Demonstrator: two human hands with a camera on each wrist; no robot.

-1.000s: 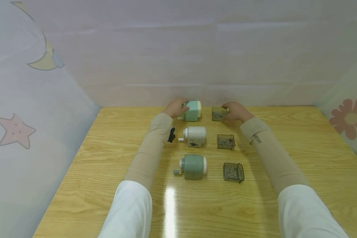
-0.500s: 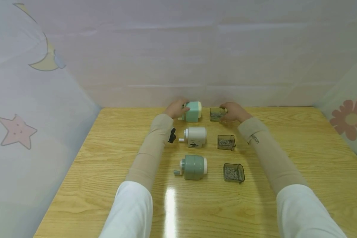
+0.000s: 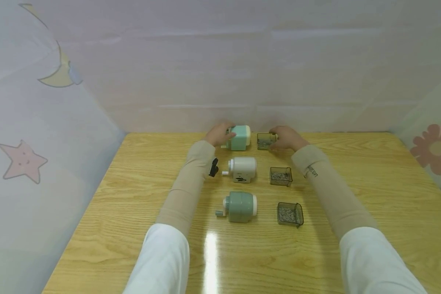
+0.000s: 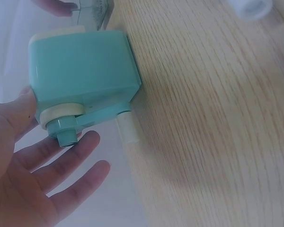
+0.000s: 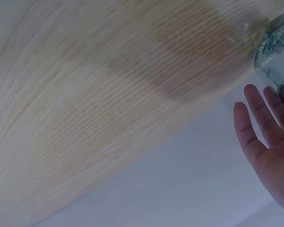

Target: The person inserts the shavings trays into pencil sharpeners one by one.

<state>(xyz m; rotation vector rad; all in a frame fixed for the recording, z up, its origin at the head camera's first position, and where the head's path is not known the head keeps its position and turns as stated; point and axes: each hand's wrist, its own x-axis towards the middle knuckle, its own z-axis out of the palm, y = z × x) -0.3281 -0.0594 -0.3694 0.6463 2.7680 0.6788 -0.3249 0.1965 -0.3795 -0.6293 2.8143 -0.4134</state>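
At the table's back edge my left hand holds a turquoise hand-crank pencil sharpener by its crank end. In the left wrist view the thumb lies on one side of the sharpener, and the other fingers spread below the crank. Just to the right, my right hand pinches a see-through shavings drawer by its right side. Grey shavings show in that drawer in the right wrist view. A small gap separates it from the sharpener. Part of the right hand's grip lies outside the wrist view.
Nearer to me stand a white pencil sharpener and a green pencil sharpener, each with its crank to the left. Right of them sit two more drawers, the middle drawer and the front drawer, both holding shavings. A wall sheet hangs behind the table.
My right hand has slid the back drawer a little left, closer to the turquoise sharpener. The left hand keeps its hold there.
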